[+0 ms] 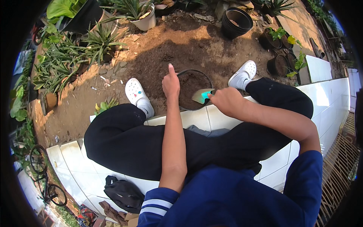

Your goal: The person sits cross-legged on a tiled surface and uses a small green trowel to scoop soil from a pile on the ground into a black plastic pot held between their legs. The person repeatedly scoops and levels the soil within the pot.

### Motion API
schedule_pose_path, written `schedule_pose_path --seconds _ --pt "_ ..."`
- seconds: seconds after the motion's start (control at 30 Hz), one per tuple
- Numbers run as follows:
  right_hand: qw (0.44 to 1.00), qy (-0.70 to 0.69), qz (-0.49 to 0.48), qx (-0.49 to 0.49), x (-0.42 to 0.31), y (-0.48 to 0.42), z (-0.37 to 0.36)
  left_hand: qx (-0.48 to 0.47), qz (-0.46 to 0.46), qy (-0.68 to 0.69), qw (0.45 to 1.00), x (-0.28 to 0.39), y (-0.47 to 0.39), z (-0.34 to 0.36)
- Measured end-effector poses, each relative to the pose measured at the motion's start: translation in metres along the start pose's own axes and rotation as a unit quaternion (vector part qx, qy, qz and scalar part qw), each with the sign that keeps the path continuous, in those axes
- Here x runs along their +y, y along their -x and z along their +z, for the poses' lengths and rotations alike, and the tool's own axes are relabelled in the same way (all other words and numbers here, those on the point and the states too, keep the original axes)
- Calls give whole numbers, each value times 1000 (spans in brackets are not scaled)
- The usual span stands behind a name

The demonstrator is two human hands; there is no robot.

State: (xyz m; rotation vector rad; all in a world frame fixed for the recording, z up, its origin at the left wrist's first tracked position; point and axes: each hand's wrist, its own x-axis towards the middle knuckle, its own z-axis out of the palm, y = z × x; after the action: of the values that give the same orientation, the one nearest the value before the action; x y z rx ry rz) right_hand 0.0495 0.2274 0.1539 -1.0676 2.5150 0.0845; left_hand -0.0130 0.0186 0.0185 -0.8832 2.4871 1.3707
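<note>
A round black plastic pot filled with dark soil stands on the ground between my feet, against the tiled ledge. At its left rim is my left hand, thumb pointing away from me and the other fingers curled at the rim, partly hidden. My right hand is closed around the handle of a hand trowel, whose metal blade with a turquoise part lies over the soil at the pot's near right side. The handle is mostly hidden in the hand.
Stacked black pots stand at the far right, with potted seedlings beyond my right shoe. A white pot and spiky plants are at the left. White tiles form the ledge, where a black bag lies behind me.
</note>
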Motion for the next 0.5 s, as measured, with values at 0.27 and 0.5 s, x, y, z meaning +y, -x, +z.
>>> schedule_pose_path --seconds 0.27,0.5 --pt "999 -4 -33 -19 37 -86 -33 20 47 -61 997 0 7 -1" --pt "992 -64 -13 -111 56 -75 -34 2 62 -91 994 -4 6 0"
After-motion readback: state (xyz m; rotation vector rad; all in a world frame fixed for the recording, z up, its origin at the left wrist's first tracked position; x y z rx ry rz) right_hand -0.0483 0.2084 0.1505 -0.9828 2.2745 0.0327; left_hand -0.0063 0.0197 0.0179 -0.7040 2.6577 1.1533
